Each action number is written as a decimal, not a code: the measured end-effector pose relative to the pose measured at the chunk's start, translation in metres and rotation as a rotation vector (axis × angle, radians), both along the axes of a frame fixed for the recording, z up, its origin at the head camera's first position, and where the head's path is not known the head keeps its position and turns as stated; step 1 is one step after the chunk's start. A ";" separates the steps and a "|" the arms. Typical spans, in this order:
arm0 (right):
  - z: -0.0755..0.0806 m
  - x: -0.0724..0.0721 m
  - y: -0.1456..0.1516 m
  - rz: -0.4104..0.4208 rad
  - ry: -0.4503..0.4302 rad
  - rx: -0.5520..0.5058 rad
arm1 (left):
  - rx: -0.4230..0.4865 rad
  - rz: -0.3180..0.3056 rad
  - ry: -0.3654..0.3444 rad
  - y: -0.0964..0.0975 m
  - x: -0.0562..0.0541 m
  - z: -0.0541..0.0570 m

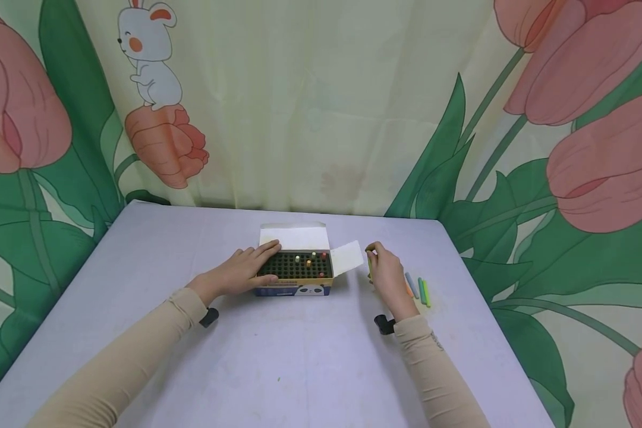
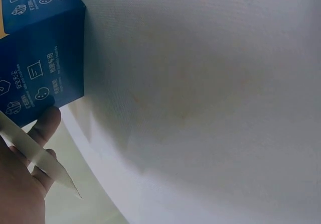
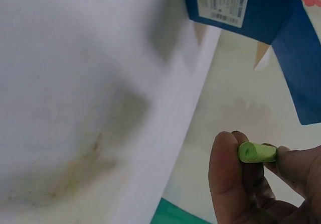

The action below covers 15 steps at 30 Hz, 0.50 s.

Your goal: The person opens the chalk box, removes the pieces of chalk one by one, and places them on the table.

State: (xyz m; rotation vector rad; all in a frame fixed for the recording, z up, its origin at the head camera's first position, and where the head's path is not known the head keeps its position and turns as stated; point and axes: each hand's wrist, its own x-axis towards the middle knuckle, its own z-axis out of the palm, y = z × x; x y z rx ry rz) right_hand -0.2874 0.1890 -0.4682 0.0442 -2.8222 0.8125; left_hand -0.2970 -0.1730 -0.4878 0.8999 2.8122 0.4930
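Observation:
A blue cardboard chalk box (image 1: 283,291) with a panda on its front stands with its lid raised. Inside is a dark holder (image 1: 283,264) full of round holes, with several chalk sticks upright in it, mostly toward the right. My left hand (image 1: 241,270) rests on the box's left end, thumb near the front edge and fingers stretched toward the back. Right of the box, my right hand (image 1: 389,276) pinches a yellow-green chalk stick (image 3: 258,152) between thumb and fingers, its round end facing the wrist camera.
Several loose chalk sticks, among them a blue one (image 1: 412,285), a green one (image 1: 421,291) and a lime one (image 1: 427,293), lie beside my right hand. A white-lined side flap (image 1: 346,257) sticks out from the box toward that hand. The table's far edge meets a printed curtain (image 1: 310,119).

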 end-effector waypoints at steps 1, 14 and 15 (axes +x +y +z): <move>-0.001 0.000 0.002 -0.002 -0.001 0.004 | 0.002 -0.001 -0.002 0.000 0.000 0.000; -0.015 -0.003 0.023 -0.020 -0.056 0.051 | 0.013 -0.003 0.000 0.000 0.000 0.000; -0.016 -0.003 0.025 -0.025 -0.064 0.057 | 0.013 -0.002 -0.001 0.000 0.000 0.000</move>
